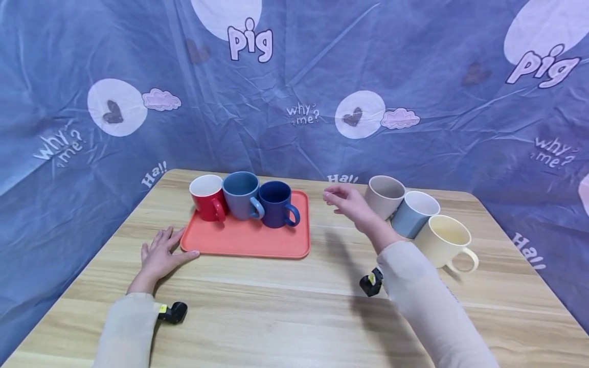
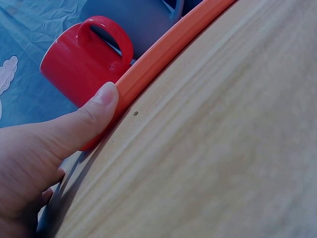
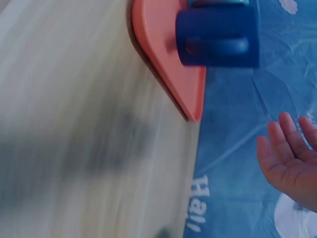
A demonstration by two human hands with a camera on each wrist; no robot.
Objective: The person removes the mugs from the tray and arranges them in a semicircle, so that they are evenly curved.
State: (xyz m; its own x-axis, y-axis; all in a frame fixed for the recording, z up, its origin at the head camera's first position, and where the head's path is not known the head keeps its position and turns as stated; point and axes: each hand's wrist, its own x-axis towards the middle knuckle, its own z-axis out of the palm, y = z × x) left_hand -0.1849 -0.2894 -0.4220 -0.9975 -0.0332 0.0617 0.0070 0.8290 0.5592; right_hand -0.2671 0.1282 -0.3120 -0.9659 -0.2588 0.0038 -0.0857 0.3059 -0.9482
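Note:
My left hand [image 1: 161,258] rests on the table with fingers spread, its thumb [image 2: 101,101] against the near left corner of the coral tray [image 1: 248,245]. Along the tray's back stand a red mug [image 1: 209,204], a grey-blue mug [image 1: 241,197] and a dark blue mug [image 1: 276,207], all upright. My right hand [image 1: 352,204] is raised above the table between the tray and the mugs on the right, fingers loosely bent and holding nothing. In the right wrist view its palm [image 3: 297,173] shows, apart from the dark blue mug [image 3: 218,39].
To the right, a grey mug [image 1: 385,197], a light blue mug [image 1: 414,214] and a cream mug [image 1: 444,240] stand close together on the wooden table [image 1: 276,312]. A blue printed cloth [image 1: 294,92] hangs behind. Each wrist carries a small black camera [image 1: 371,282].

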